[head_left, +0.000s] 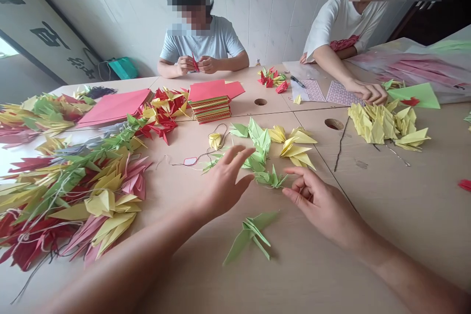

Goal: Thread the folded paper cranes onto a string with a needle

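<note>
green folded-paper cranes | bunched row || lone green crane | wings spread, lying nearer, apart

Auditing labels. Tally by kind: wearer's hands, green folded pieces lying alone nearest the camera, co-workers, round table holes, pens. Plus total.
Wearer's hands: 2
Lone green piece: 1
Co-workers: 2
Table holes: 2
Pen: 1
Total: 8

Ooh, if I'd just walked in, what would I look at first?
Probably the big heap of red, yellow, green and pink folded paper sprawling along the left side. Next, the left hand and right hand in the middle, on either side of a cluster of green folded pieces. A single bird-like green paper lies apart, nearer the camera.
</note>
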Demonstrator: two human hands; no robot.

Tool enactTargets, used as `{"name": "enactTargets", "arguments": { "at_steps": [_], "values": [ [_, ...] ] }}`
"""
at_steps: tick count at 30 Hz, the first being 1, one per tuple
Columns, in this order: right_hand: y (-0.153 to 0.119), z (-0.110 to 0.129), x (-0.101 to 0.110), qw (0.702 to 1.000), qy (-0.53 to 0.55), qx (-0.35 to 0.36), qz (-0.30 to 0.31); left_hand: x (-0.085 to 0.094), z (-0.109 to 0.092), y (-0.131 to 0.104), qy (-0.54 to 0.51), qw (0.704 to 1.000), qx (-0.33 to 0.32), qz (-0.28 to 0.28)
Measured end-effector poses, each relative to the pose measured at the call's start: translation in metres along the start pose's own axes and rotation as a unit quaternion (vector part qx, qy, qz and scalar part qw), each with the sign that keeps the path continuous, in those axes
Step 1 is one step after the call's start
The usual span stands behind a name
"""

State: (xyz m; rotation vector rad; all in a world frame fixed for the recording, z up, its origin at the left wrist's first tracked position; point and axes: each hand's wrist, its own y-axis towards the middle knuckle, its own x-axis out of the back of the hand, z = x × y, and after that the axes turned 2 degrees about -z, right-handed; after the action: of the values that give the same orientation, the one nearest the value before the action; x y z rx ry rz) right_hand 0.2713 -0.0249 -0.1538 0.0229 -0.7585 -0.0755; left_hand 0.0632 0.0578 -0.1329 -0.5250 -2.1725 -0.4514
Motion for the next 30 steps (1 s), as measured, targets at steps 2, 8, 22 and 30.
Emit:
{"name": "enactTargets", "arguments": {
  "at_steps": [2,8,22,30],
  "values": [
    [0.002,-0.004,-0.003,1.0,-0.025,0.003,0.014,-0.004,0.0,0.011,0.088,0.995,-0.036,0.028],
    [0.0,-0.002,-0.004,0.998,-0.016,0.023,0.051,0.002,0.01,0.008,0.126,0.99,-0.045,0.046],
    [-0.01,0.016,-0.004,0.988,0.091,0.05,0.114,0.032,0.002,-0.03,0.06,0.998,-0.014,0.028],
    [-0.01,0.015,-0.005,0.99,0.094,0.048,0.095,0.021,0.004,0.026,0.09,0.995,-0.04,0.002]
  ]
}}
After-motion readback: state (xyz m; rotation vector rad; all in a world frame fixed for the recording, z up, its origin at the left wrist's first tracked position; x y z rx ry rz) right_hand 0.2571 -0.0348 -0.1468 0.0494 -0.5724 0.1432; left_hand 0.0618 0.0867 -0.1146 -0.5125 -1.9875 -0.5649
